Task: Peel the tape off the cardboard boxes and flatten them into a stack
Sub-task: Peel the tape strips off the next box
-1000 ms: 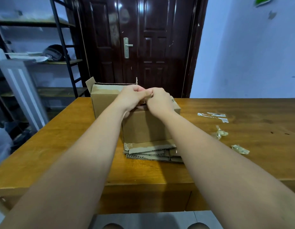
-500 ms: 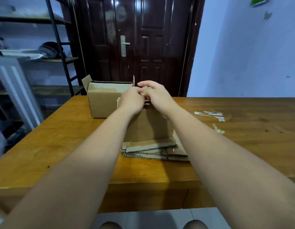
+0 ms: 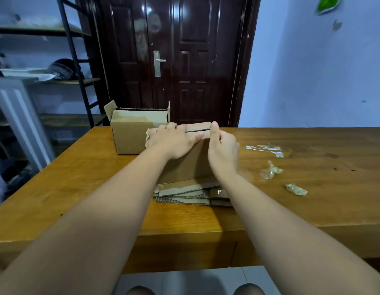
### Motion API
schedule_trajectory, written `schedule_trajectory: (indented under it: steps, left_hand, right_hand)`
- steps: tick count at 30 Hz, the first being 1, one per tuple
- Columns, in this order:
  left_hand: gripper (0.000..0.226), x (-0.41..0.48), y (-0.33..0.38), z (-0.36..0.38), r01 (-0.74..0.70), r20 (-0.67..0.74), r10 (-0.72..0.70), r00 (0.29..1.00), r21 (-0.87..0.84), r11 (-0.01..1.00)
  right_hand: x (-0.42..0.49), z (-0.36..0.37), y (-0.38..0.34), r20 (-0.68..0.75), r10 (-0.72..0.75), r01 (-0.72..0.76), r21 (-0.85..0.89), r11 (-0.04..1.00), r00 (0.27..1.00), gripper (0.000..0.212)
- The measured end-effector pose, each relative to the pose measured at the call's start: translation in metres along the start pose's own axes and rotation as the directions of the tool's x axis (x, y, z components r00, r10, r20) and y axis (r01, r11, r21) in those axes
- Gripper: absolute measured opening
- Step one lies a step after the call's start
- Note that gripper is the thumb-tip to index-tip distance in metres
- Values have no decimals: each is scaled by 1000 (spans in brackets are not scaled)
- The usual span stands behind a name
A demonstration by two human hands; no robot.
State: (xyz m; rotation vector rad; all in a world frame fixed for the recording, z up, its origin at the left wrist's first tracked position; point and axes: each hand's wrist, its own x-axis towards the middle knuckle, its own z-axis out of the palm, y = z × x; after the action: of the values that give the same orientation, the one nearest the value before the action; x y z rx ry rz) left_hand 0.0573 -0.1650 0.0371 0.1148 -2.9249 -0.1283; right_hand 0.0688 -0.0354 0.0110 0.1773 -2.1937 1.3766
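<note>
A brown cardboard box [image 3: 191, 165] stands on a stack of flattened cardboard [image 3: 185, 195] in the middle of the wooden table [image 3: 78, 188]. Its top flaps are closed, with a dark slit showing along the seam between them. My left hand [image 3: 174, 141] lies over the left part of the top, fingers spread across the flaps and thumb on the front edge. My right hand [image 3: 224, 154] grips the box's right top corner, thumb raised against the flap's end. A second box [image 3: 129, 137] stands behind on the left with its flaps open.
Flat strips of peeled tape [image 3: 265, 148] and two crumpled wads of tape [image 3: 271, 172] [image 3: 295, 189] lie on the table to the right. A dark door stands behind the table, and a metal shelf rack is at the left.
My hands were pinched together at the middle of the box top. They have since moved apart, the left one flat over the left side and the right one to the right corner.
</note>
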Motion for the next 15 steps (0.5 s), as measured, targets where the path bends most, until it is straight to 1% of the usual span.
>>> schedule_trajectory:
  steps: [2,4,6,8,10,12,15]
  left_hand:
    - [87,-1,-5,-3,-24,42,24,999,-1,1000]
    - [89,0,-13,-4,-32,71,35,997,-37,999]
    - [89,1,-20,-4,-8,84,16,996,-93,996]
    - [89,2,-22,-3,9,78,-2,997,-98,995]
    - [90,1,-17,-2,5,63,-2,998,-47,999]
    - [91,0,-5,-1,-22,49,20,999,38,999]
    - [91,-2,7,0,-39,14,38,999,119,992]
  right_hand:
    - [1,-6,6,15,71,-70,-79,994,997,54]
    - [1,-7,16,2,158,-158,-47,986,987,52]
    - [1,-8,23,19,224,-224,-17,974,974,41]
    - [3,-8,26,67,295,-298,49,953,953,25]
    - [6,-8,28,115,374,-387,111,916,920,36]
    - [10,-6,33,117,437,-450,123,885,892,48]
    - [10,-4,41,107,504,-515,113,850,857,52]
